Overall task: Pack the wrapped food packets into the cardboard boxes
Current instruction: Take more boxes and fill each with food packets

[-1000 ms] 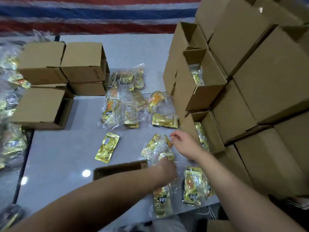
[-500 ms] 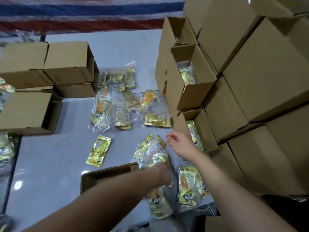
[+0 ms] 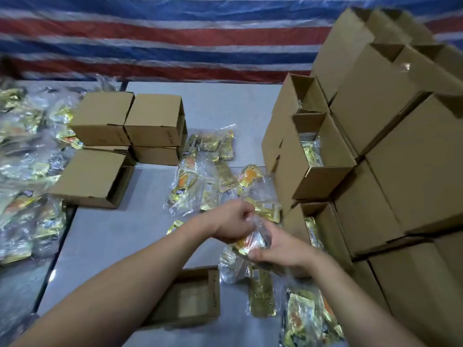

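Both grips, left hand (image 3: 231, 222) and right hand (image 3: 280, 249), pinch one clear-wrapped food packet (image 3: 248, 242) — seemingly light, limp, slippery; best held by its edges, open cardboard box (image 3: 323, 236) at three o'clock.

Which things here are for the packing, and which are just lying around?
For the job:
- clear bag of packets, held by left hand and right hand
- open box in front
- part-filled boxes on the right
- loose bags on the table

Just there:
- striped tarp
- grey table

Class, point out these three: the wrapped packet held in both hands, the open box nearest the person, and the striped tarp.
wrapped packet (image 3: 248, 242), head view, orange middle.
open box (image 3: 195, 296), head view, inner floor.
striped tarp (image 3: 162, 36), head view, red band.
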